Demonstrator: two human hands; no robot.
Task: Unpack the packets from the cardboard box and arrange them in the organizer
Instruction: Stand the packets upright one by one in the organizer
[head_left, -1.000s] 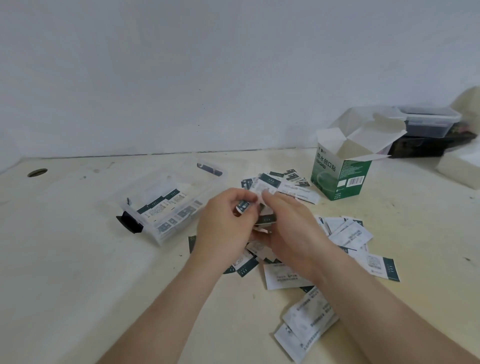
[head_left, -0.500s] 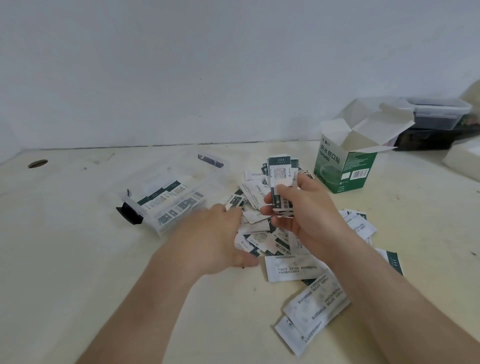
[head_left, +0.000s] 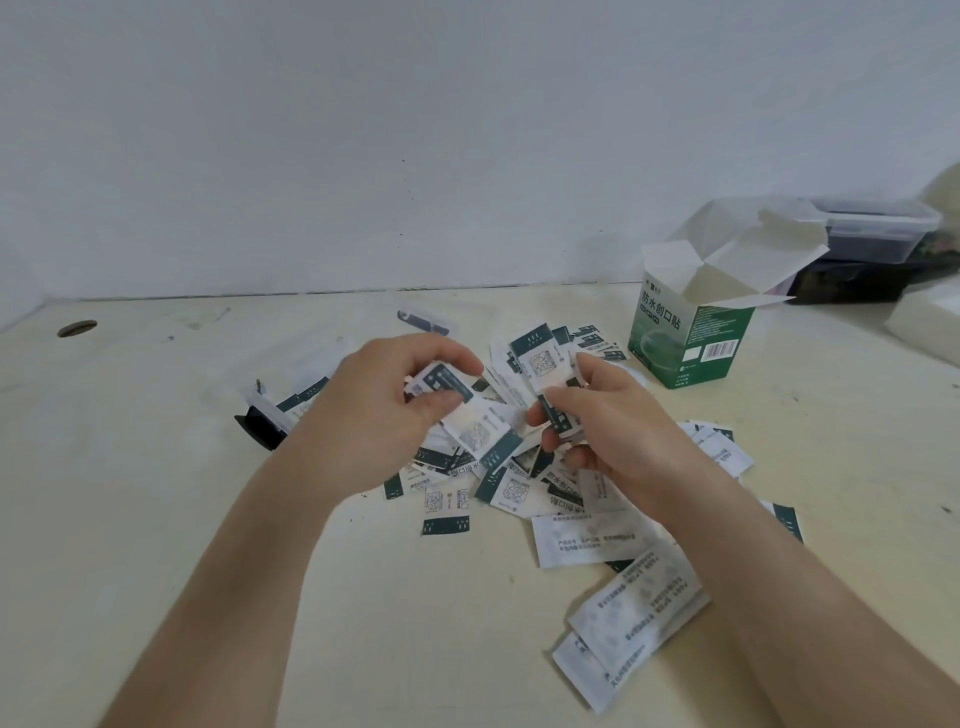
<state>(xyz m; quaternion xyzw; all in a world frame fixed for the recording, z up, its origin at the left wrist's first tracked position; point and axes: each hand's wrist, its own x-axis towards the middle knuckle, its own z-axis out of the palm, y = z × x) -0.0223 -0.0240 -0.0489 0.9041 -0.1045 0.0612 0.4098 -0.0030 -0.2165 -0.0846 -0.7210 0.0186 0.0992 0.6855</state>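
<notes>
Many small white and dark green packets (head_left: 511, 493) lie scattered in a heap at the table's middle. My left hand (head_left: 384, 415) is raised over the heap and pinches a few packets (head_left: 447, 387) between thumb and fingers. My right hand (head_left: 608, 421) holds a small upright stack of packets (head_left: 540, 364) just to the right, close to the left hand. The clear plastic organizer (head_left: 270, 410) with black clips stands behind my left hand, mostly hidden, with several packets in it. The green and white cardboard box (head_left: 691, 332) stands open at the right rear.
Larger white packets (head_left: 623, 639) lie near my right forearm. Clear lidded containers (head_left: 878, 228) and a white block (head_left: 930, 317) sit at the far right by the wall. A round hole (head_left: 77, 328) is in the tabletop at the far left.
My left hand has lifted off the heap with a few packets and moved up toward my right hand, which still holds its stack.
</notes>
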